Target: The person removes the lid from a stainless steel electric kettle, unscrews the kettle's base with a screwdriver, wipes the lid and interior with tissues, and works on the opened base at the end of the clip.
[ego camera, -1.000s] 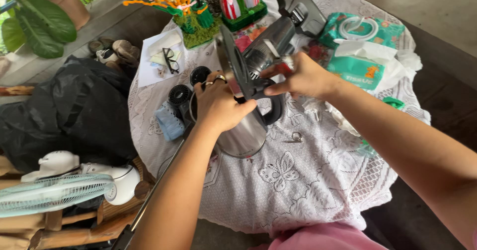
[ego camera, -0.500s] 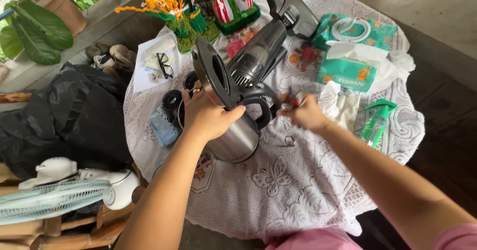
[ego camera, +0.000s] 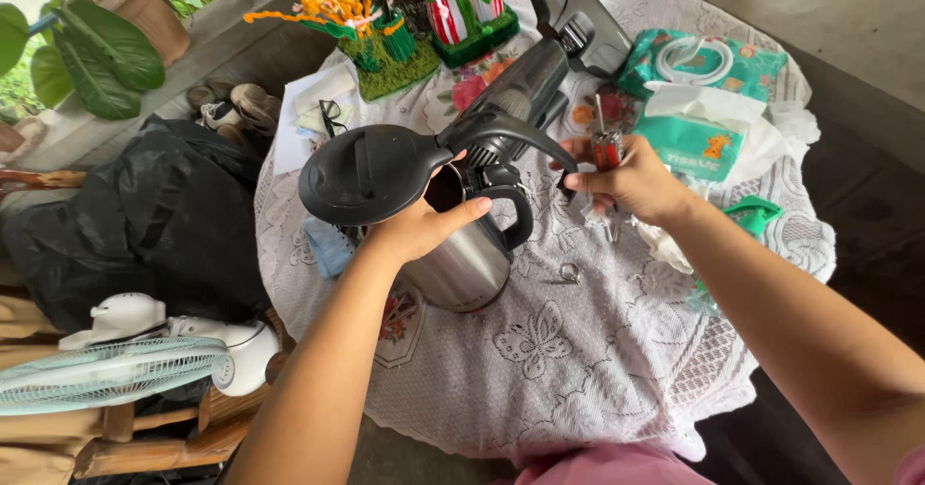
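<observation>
While my left hand (ego camera: 424, 227) wraps the top rim of the steel kettle (ego camera: 461, 254), fingers curled shut around the body just below the open mouth, the black lid (ego camera: 371, 169) stands swung up and back toward the left. The kettle sits near the middle of the round table's lace cloth (ego camera: 578, 369), leaning a little toward me. My right hand (ego camera: 631, 179) is closed on a red-handled screwdriver (ego camera: 607, 148), held just right of the kettle's black handle (ego camera: 511, 210), tip not clearly visible. To do this well, I judge: keep the left grip firm so the body cannot roll, keep the lid clear of the tool, and seat the tip squarely before turning. 1 small metal ring (ego camera: 568, 273) lies on the cloth just near of the handle; I should mind it does not get swept off. Farther off lie a handheld vacuum (ego camera: 540, 80) and 2 teal tissue packs (ego camera: 694, 138), well apart from the work.
</observation>
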